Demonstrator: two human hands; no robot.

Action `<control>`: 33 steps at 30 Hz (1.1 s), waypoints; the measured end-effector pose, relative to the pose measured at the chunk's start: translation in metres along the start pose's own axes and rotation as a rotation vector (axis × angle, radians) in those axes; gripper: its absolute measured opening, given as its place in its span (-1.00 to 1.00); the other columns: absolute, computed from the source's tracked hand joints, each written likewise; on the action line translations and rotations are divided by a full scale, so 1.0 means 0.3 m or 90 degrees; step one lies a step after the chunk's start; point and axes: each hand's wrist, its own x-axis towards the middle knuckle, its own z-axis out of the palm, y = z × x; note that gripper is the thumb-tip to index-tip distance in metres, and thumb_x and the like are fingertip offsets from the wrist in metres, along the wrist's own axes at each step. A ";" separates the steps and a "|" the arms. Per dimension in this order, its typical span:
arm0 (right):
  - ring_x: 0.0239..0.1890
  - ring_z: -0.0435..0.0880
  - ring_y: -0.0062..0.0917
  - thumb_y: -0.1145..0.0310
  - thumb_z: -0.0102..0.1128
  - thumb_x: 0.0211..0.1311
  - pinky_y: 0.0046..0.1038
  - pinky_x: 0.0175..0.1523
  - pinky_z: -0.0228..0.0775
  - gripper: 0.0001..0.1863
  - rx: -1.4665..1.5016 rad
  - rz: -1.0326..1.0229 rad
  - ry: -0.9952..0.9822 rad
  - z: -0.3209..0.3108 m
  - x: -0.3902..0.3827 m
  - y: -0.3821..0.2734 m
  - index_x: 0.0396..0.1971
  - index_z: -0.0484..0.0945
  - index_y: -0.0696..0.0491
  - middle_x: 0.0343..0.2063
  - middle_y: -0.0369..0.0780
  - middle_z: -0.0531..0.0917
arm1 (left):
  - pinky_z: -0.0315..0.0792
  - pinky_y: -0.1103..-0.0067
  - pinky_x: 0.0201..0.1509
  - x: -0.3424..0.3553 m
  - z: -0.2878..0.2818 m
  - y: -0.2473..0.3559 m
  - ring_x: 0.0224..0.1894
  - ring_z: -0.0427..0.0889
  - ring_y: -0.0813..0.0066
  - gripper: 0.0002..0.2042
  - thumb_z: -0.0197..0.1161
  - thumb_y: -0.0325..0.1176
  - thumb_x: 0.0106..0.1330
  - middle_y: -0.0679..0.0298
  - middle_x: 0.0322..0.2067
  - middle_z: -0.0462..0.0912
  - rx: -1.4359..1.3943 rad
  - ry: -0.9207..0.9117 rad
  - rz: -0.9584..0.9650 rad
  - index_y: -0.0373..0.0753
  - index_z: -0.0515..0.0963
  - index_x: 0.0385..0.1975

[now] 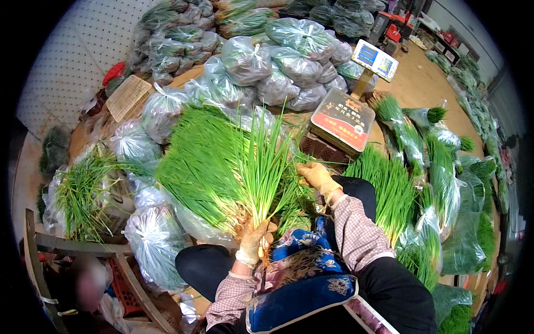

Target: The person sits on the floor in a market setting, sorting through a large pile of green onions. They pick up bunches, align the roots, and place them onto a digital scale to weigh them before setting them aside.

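Note:
My left hand [253, 243], in a pale tan glove, grips an upright bunch of long green leafy stems [261, 167] by its pale root end. A large pile of similar greens [197, 170] lies just left of it. My right hand [316, 178], in a yellowish glove, has curled fingers at the edge of loose, tangled greens [292, 211]; what they hold is unclear. A blue floral cloth [292, 303] with root scraps covers my lap. A flat scale [340, 123] with a raised display [375, 59] stands beyond my right hand on a dark crate.
Tied bags of greens [247, 58] are heaped at the back and left [153, 250]. Bundles of greens [442, 200] line the right side. A beige basket [128, 97] sits back left, a wooden frame [125, 273] front left. A red machine [395, 30] stands on the brown floor [423, 83].

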 end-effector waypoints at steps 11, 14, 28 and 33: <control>-0.11 0.50 -0.55 0.14 0.08 0.27 -0.54 -0.02 0.35 -0.54 0.052 -0.540 -0.198 0.300 -0.207 0.126 0.04 0.40 0.13 -0.19 -0.27 0.59 | 0.34 0.42 0.10 0.045 -0.001 -0.077 0.10 0.40 0.08 -0.34 0.12 -0.31 0.26 -0.08 0.16 0.27 0.779 0.055 0.150 -0.30 -0.05 0.30; -0.08 0.53 -0.46 0.42 0.04 0.22 -0.49 0.02 0.36 -0.61 0.408 -0.138 -0.262 0.390 -0.039 0.283 0.05 0.39 0.18 -0.08 -0.14 0.57 | 0.29 0.45 0.16 0.048 0.048 -0.073 0.17 0.32 0.07 -0.26 0.17 -0.30 0.20 -0.11 0.21 0.19 0.779 0.003 0.224 -0.31 -0.09 0.31; -0.07 0.46 -0.58 -0.09 0.14 0.15 -0.51 0.06 0.27 -0.33 0.361 0.008 -0.337 0.393 -0.106 0.112 0.05 0.41 0.18 -0.08 -0.26 0.54 | 0.35 0.55 0.05 0.243 -0.056 -0.002 -0.05 0.44 0.40 -0.25 0.44 -0.24 0.00 0.12 -0.06 0.45 0.231 0.034 0.012 -0.38 0.18 0.15; -0.05 0.45 -0.57 -0.25 0.06 0.10 -0.45 -0.03 0.35 -0.20 0.123 0.014 -0.428 0.304 -0.072 0.013 0.04 0.41 0.22 -0.02 -0.21 0.51 | 0.36 0.55 0.03 0.277 -0.081 -0.032 -0.06 0.46 0.37 -0.33 0.46 -0.22 -0.07 0.16 -0.08 0.49 0.317 0.009 0.138 -0.32 0.32 0.05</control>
